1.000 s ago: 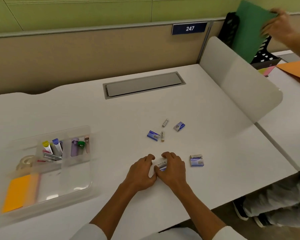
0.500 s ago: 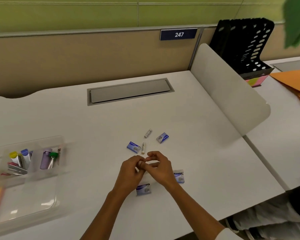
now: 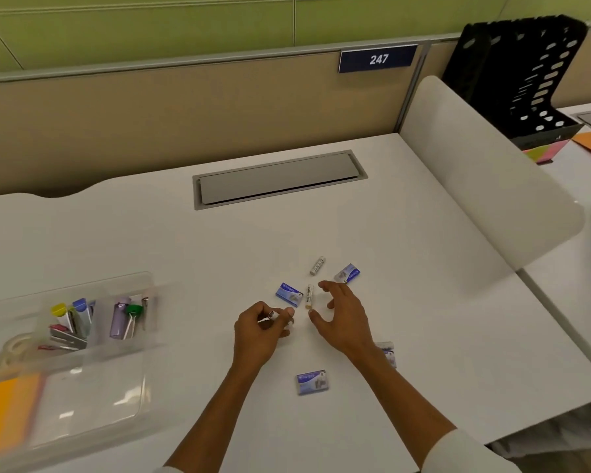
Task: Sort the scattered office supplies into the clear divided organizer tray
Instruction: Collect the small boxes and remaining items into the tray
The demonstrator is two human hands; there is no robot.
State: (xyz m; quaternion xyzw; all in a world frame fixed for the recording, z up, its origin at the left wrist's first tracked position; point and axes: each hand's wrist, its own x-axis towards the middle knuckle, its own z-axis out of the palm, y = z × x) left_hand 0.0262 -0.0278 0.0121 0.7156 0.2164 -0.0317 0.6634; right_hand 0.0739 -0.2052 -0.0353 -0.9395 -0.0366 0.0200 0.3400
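Markers and clips are filed in the organizer tray (image 3: 82, 397); staple boxes (image 3: 312, 382) are left mid-desk, a small white tube is pinched in the left hand (image 3: 261, 331), and the right hand (image 3: 338, 317) is spread, ungrasping.

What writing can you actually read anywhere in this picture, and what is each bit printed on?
"247": white digits on the blue number plate fixed to the partition.
White tube by the right hand: black lettering, too blurred to read.
Second white tube: print unreadable.
Blue staple boxes: print too small.

Bare desk (image 3: 191, 261) separates tray (image 3: 93, 414) from hands
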